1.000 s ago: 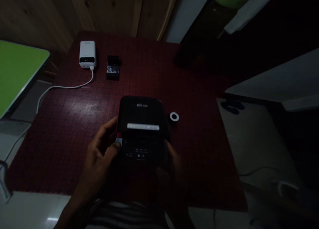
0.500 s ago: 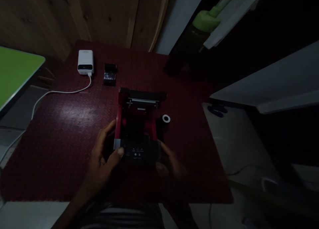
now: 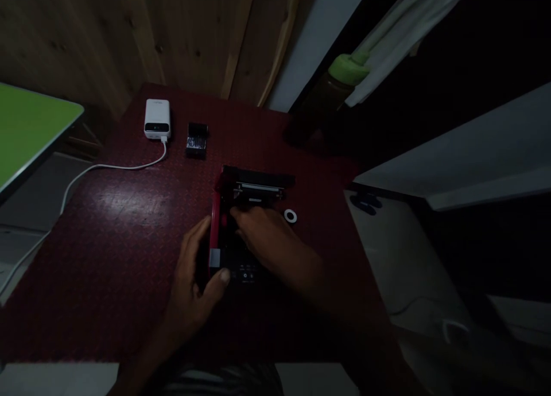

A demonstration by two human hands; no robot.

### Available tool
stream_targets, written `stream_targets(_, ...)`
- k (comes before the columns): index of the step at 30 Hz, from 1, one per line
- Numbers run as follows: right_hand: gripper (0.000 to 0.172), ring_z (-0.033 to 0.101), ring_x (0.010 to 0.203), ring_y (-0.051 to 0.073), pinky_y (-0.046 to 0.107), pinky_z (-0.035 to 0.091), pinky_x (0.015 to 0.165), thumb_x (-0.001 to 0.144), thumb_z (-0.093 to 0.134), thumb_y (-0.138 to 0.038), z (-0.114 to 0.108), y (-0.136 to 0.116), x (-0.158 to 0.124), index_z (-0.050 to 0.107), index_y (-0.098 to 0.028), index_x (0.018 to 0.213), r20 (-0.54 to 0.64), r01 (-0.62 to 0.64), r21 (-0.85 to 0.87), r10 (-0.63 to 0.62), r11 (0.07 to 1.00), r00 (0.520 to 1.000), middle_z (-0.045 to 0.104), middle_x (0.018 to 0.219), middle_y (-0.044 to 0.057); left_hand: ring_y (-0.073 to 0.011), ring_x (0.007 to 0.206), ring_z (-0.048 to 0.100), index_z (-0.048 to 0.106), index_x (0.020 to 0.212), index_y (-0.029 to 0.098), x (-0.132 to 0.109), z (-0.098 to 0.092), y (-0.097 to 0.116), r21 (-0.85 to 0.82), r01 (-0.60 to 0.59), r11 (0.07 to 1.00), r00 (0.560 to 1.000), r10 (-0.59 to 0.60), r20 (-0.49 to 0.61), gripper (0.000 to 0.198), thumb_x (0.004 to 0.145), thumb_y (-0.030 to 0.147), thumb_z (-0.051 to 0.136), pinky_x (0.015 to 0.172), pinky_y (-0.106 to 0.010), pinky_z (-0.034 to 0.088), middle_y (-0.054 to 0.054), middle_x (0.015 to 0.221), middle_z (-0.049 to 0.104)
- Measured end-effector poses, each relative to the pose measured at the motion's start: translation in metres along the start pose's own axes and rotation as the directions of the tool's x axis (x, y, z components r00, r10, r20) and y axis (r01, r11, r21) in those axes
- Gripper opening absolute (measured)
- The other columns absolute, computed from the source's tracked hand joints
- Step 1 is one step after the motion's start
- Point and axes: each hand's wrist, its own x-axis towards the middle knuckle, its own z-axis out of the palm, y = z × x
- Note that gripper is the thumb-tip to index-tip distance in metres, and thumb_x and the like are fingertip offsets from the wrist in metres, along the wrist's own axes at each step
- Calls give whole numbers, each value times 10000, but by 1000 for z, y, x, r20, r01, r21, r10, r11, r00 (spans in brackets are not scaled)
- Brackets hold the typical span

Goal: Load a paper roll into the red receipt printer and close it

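A red and black printer (image 3: pixel 216 212) with its lid raised lies on the table in front of me. My left hand (image 3: pixel 191 275) is closed around its front left corner, the thumb on the black front panel (image 3: pixel 247 274) with small buttons and the fingers along the left side. My right hand (image 3: pixel 264 229) reaches across from the right into the open compartment. Its fingertips are down in the dark inside, so their grip is hidden. Just right of the printer stands a small roll (image 3: pixel 290 216) with a white ring-shaped end and a dark core.
On the dark red patterned table (image 3: pixel 129 258), a white power bank (image 3: pixel 157 117) with a white cable (image 3: pixel 116 166) sits at the back left, beside a shiny black rolled piece (image 3: pixel 197 139). A green-capped bottle (image 3: pixel 340 83) stands at the back right. A green table edge (image 3: pixel 38 120) is left.
My right hand has left the printer's front right corner and moved into its open compartment. The left hand keeps its hold on the left corner. The whole view has shifted slightly.
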Motion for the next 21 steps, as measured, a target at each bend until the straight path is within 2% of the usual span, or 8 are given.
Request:
stream_targets(6,265,838,1005,327,425,640,857,998,704,-66,0,4,-9,791,-193,1214,-96,21,0,-21,1000,995,861,1136,132,-375,1640,493,477,1733,327,1,1,2,-37,60,998,998,-60,-11,695,1081,417,703,1354,-606,388,-118,1764,521)
stream_targets(9,230,822,1051,307,436,652,899,991,694,-87,-2,7,-35,788,-216,1157,-295,96,64,-73,993,953,860,1183,111,-374,1639,491,489,1726,339,1,0,4,-30,53,998,998,-54,-15,692,1077,426,710,1355,-603,391,-107,1762,526)
stream_targets(11,248,826,1037,275,416,663,896,1011,682,-133,0,16,-61,784,-248,1205,-471,160,160,-67,974,880,864,1184,79,-366,1642,486,482,1732,358,1,-1,4,-28,60,998,998,-61,-8,681,1090,436,697,1359,-594,387,-94,1769,519)
stream_targets(14,255,838,1028,268,426,676,926,1012,753,-282,12,40,-103,795,-331,1259,-645,139,357,136,924,752,872,1164,28,-362,1633,493,478,1738,384,0,-2,4,-15,76,997,997,-76,-5,674,1101,448,689,1357,-581,395,-75,1770,521)
stream_targets(16,251,843,1034,280,450,676,948,971,807,-346,29,57,-124,812,-348,1222,-654,36,508,358,860,667,877,1145,15,-366,1620,509,485,1739,391,-1,-2,1,-5,64,998,998,-64,-23,679,1096,451,696,1352,-574,406,-69,1758,537)
stream_targets(18,260,845,1051,288,465,675,967,920,837,-367,51,69,-134,822,-320,1175,-589,-55,646,543,761,599,884,1127,23,-373,1614,519,496,1738,388,-2,-2,-3,0,57,998,997,-57,-42,686,1088,457,705,1345,-567,419,-67,1749,550)
stream_targets(19,273,845,1068,292,472,675,979,902,843,-371,63,72,-134,823,-304,1165,-530,-87,706,606,703,594,888,1133,33,-375,1618,517,500,1737,383,-2,-1,-5,4,59,998,997,-59,-50,688,1086,463,707,1345,-564,421,-68,1748,553)
stream_targets(21,293,846,1096,301,489,676,1000,879,834,-377,86,75,-126,820,-274,1153,-420,-98,792,654,603,629,894,1155,57,-381,1634,504,508,1735,368,-2,-1,-7,17,72,997,996,-71,-56,698,1078,480,713,1346,-558,423,-70,1757,550)
